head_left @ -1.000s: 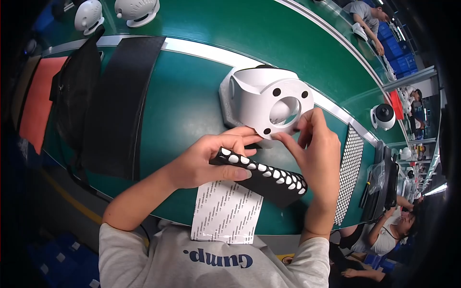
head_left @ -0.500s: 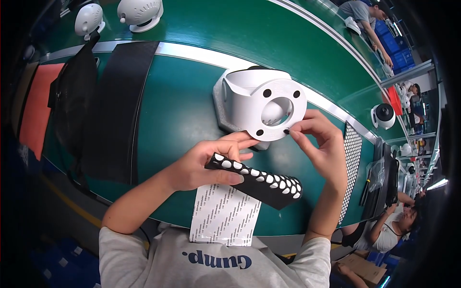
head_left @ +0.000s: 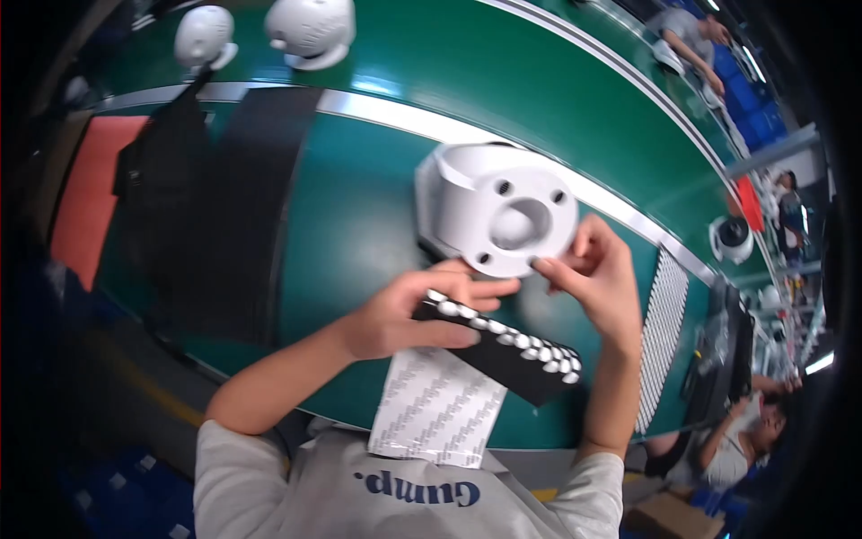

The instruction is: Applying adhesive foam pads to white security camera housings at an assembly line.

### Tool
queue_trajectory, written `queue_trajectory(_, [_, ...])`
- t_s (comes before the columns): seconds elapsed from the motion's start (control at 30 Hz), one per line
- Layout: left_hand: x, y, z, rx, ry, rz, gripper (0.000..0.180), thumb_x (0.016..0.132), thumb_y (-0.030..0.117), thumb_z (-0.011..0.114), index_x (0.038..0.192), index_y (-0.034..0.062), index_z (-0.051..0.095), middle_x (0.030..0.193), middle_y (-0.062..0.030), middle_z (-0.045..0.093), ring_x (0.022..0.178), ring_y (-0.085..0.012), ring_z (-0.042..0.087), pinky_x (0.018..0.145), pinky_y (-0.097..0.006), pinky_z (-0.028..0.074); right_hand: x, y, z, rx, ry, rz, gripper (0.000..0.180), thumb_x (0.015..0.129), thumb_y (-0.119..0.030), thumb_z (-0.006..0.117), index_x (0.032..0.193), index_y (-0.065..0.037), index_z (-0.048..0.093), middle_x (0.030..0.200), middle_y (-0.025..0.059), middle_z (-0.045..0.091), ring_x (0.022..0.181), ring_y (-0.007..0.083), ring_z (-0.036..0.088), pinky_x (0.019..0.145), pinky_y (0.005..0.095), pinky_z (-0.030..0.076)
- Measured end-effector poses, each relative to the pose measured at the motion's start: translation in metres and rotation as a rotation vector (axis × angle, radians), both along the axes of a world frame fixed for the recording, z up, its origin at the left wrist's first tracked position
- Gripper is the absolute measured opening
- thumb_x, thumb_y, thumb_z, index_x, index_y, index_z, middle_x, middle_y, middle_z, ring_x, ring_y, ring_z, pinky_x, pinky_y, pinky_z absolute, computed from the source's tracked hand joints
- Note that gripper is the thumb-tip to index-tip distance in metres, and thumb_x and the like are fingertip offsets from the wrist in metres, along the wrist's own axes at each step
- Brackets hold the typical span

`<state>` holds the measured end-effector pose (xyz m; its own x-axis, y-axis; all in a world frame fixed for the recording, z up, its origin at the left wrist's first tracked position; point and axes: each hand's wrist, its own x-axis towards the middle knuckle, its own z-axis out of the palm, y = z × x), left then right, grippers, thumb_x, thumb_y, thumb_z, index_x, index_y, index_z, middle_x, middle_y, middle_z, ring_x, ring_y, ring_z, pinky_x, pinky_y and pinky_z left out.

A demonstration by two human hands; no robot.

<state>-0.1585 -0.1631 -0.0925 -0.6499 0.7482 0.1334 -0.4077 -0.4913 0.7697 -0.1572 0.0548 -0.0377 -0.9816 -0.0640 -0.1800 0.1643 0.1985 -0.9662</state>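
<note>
My left hand (head_left: pixel 409 314) is closed on a folded black sheet of round adhesive pads (head_left: pixel 503 359), with rows of white circles along its upper edge. A white backing paper (head_left: pixel 437 409) with printed marks hangs below it toward my shirt. The left fingertips reach under a white plastic device housing (head_left: pixel 458 202), which lies on its side on a grey octagonal block (head_left: pixel 426 208). Its ring-shaped base faces me, with dark round spots at three corners. At the fourth, lower right, my right hand (head_left: pixel 603 283) presses its thumb on the base rim, other fingers behind; the thumb covers that spot.
Left on the green table are black sheets (head_left: pixel 242 216) and an orange sheet (head_left: pixel 90 198). A white-dotted sheet (head_left: pixel 663 337) lies right. White devices (head_left: pixel 310 31) stand on the far green surface, another device (head_left: pixel 732 240) at right. Co-workers (head_left: pixel 745 440) sit along the right.
The view has shifted, so everything sits slightly further right and lower. My right thumb has moved onto the base's lower-right spot, covering the black pad that showed there. The left hand keeps its hold.
</note>
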Motion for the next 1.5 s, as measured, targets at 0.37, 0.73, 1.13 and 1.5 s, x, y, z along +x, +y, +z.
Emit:
queue_trajectory(0.37, [-0.009,0.000,-0.029,-0.097,0.218,-0.106,0.023,0.071,0.007,0.068,0.078,-0.0016,0.048,0.087,-0.0084,0.056,0.105,-0.0178,0.050,0.075,-0.028,0.041,-0.075,0.005,0.019,0.218,0.018,0.811,0.019,0.073,-0.004,0.065,0.083,0.008,0.054,0.064,0.0060,0.059,0.054,0.0131,0.057,0.051,0.0211,0.046])
queue_trajectory(0.73, [-0.013,-0.019,-0.008,-0.039,0.177,-0.040,0.014,0.073,0.001,0.059,0.075,0.0020,0.045,0.117,-0.0182,0.050,0.108,-0.0204,0.049,0.088,-0.031,0.038,-0.057,0.034,0.006,0.142,0.535,0.094,0.013,0.080,-0.001,0.054,0.085,0.011,0.055,0.073,0.0137,0.061,0.068,0.0164,0.061,0.063,0.0246,0.048])
queue_trajectory(1.13, [-0.020,-0.020,-0.028,-0.096,0.168,0.022,0.024,0.078,0.009,0.059,0.071,0.0051,0.037,0.098,-0.0123,0.058,0.109,-0.0186,0.048,0.075,-0.025,0.038,-0.148,0.065,-0.125,1.195,0.583,-0.061,0.033,0.084,-0.018,0.047,0.111,-0.001,0.050,0.116,0.0205,0.046,0.115,0.0342,0.035,0.100,0.0404,0.022])
queue_trajectory(1.5, [-0.023,-0.022,-0.039,-0.246,0.204,0.208,0.017,0.081,0.017,0.059,0.080,0.0049,0.046,0.077,0.0030,0.045,0.076,-0.0046,0.041,0.070,-0.022,0.034,-0.155,0.074,-0.148,1.417,0.250,-0.352,0.031,0.089,-0.029,0.037,0.103,-0.008,0.055,0.124,0.0091,0.043,0.120,0.0261,0.035,0.095,0.0608,0.017])
